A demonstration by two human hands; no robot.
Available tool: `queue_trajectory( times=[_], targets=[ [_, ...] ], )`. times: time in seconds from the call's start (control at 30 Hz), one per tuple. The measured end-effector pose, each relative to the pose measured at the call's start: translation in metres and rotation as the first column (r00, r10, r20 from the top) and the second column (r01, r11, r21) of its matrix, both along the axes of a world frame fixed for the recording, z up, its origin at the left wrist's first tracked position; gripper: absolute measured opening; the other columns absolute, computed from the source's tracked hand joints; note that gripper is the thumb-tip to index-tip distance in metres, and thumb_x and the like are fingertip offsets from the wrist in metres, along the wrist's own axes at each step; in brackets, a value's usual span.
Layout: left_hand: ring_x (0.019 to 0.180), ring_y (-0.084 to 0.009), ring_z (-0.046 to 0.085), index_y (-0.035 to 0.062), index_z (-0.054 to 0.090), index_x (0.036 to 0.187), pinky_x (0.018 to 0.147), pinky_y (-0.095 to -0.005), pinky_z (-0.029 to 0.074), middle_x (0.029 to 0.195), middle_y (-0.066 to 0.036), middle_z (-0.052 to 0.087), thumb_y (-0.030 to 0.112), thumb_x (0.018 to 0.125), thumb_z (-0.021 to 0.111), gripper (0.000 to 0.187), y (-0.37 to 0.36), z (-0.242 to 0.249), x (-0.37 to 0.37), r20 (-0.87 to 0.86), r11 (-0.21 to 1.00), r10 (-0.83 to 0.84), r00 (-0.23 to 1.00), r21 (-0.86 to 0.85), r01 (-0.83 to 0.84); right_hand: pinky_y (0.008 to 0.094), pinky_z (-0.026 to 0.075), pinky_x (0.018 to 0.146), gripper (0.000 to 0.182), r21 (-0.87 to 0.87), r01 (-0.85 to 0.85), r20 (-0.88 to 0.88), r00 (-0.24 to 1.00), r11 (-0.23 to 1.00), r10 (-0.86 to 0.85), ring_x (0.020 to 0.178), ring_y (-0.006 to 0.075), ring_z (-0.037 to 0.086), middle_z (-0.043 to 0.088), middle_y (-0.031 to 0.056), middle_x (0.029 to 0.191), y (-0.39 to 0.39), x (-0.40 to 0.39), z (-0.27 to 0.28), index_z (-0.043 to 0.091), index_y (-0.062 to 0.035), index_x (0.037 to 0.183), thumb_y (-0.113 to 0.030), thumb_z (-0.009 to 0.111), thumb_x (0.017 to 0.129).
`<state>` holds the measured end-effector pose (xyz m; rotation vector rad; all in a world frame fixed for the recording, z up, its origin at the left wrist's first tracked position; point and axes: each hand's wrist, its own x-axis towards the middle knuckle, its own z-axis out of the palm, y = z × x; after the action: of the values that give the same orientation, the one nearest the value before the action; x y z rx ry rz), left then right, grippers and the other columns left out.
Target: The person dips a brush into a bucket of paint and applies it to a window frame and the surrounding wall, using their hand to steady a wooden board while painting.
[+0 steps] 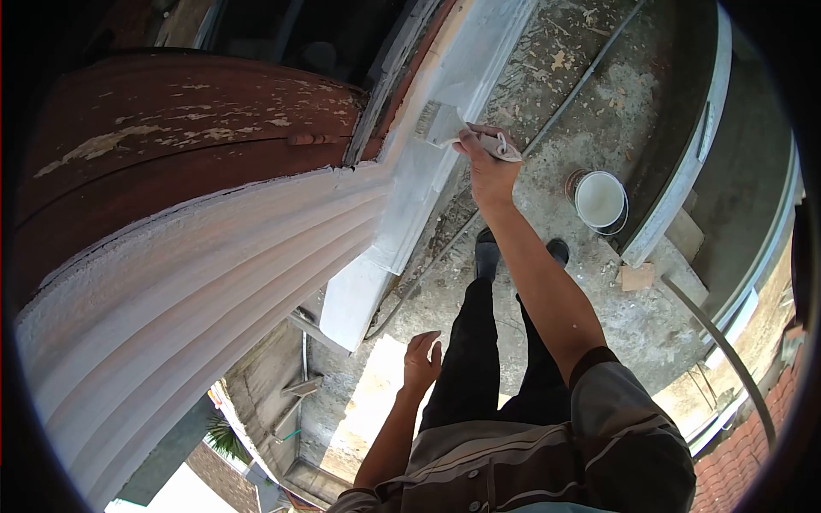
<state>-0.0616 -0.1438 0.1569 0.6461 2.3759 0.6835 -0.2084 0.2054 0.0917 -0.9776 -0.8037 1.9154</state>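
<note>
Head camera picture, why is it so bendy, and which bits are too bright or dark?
Head view: probably a wide lens, as the mouldings curve and black rounds the edges; the sunny floor patch glares nearly white; the opening above the brown wood is very dark.

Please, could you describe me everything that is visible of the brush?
The brush is wide and flat, with pale bristles and a light, wood-like handle. The right hand holds it, fingers around the handle. It slants up and left in the view, over the white surface; the bristle tips seem to touch this surface.
</note>
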Motion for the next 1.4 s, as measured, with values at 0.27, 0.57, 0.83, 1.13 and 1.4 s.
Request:
queue_trajectory(
  times=[0.27,0.57,0.83,1.13,1.4],
  targets=[
    [0.097,-0.0346,0.065,0.0013,0.068,0.107,0.084,-0.0398,0.053,0.103,-0.018,0.067,0.002,0.086,0.064,0.021,0.001,0.003,-0.01,-0.006,1.0,0.014,1.0,0.005,-0.014,0.0215,0.05,0.066,0.018,0.033,0.144,-0.009,0.99,0.989,-0.143,0.072,0.0096,0.065,0.067,0.0057,0.077,0.017,-0.035,0.007,0.066,0.0043,0.096,-0.003,0.072,0.081],
    [0.096,-0.0335,0.063,0.0011,0.067,0.107,0.083,-0.04,0.052,0.1,-0.017,0.067,0.0,0.085,0.064,0.022,-0.007,0.003,-0.01,-0.01,1.0,-0.021,1.0,0.021,0.021,0.0207,0.043,0.063,0.015,0.101,-0.053,0.212,0.977,0.994,0.03,0.07,0.0046,0.052,0.061,0.0005,0.076,-0.04,-0.016,0.01,0.065,0.0002,0.094,-0.006,0.073,0.082],
    [0.096,-0.0337,0.063,0.0013,0.067,0.107,0.083,-0.0401,0.052,0.101,-0.016,0.066,0.001,0.085,0.064,0.022,-0.016,0.0,-0.012,-0.013,1.0,-0.011,1.0,0.016,0.012,0.0233,0.047,0.066,0.016,0.166,0.028,0.146,0.988,0.986,-0.052,0.074,0.0063,0.055,0.067,0.0063,0.087,-0.013,-0.041,-0.003,0.064,0.0001,0.094,-0.006,0.073,0.083],
    [0.097,-0.0338,0.063,0.0016,0.067,0.107,0.083,-0.0405,0.052,0.101,-0.017,0.066,0.0,0.086,0.063,0.022,-0.021,0.002,-0.014,-0.016,1.0,-0.007,1.0,0.016,0.007,0.025,0.048,0.072,0.016,0.094,-0.044,0.197,0.98,0.995,0.024,0.08,0.0082,0.057,0.069,0.0099,0.095,-0.071,-0.014,0.016,0.06,-0.0012,0.089,-0.006,0.074,0.082],
    [0.095,-0.0342,0.063,0.0013,0.067,0.107,0.083,-0.0406,0.052,0.1,-0.017,0.066,0.0,0.085,0.063,0.022,-0.023,-0.001,-0.011,-0.013,1.0,-0.009,1.0,0.002,0.009,0.0253,0.047,0.071,0.017,0.204,-0.087,0.242,0.969,0.975,0.036,0.079,0.0082,0.057,0.069,0.0104,0.093,-0.079,-0.023,0.01,0.058,-0.0007,0.088,-0.008,0.072,0.083]
  ],
)
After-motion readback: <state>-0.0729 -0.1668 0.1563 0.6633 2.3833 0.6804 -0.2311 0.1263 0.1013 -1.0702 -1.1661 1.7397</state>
